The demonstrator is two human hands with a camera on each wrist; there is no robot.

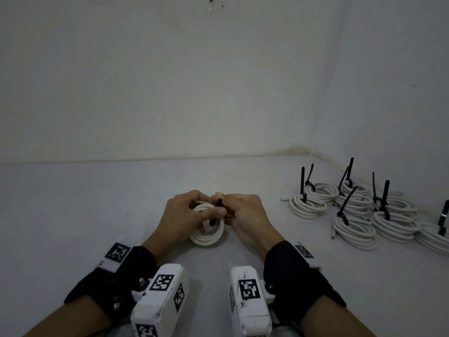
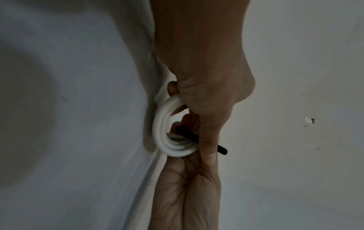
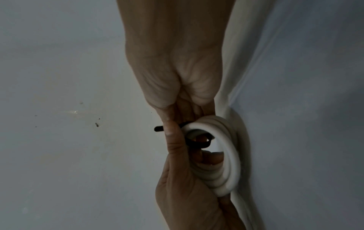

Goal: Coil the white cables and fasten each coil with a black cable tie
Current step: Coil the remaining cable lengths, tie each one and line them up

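Note:
A white cable coil (image 1: 209, 238) stands tilted on the white table, held between both hands at the centre. My left hand (image 1: 192, 211) curls round the coil's left side, its thumb pressing a black cable tie (image 1: 219, 203) against the loops. My right hand (image 1: 243, 211) pinches the tie at the coil's top right. In the left wrist view the tie (image 2: 189, 134) passes through the coil (image 2: 163, 137) and its end sticks out past the thumb. The right wrist view shows the tie (image 3: 199, 144) looped inside the coil (image 3: 231, 155), one end poking left.
Several tied white coils (image 1: 352, 212) with upright black tie tails lie heaped at the right, near the wall corner. The wall (image 1: 218, 93) rises just behind the table (image 1: 97, 203).

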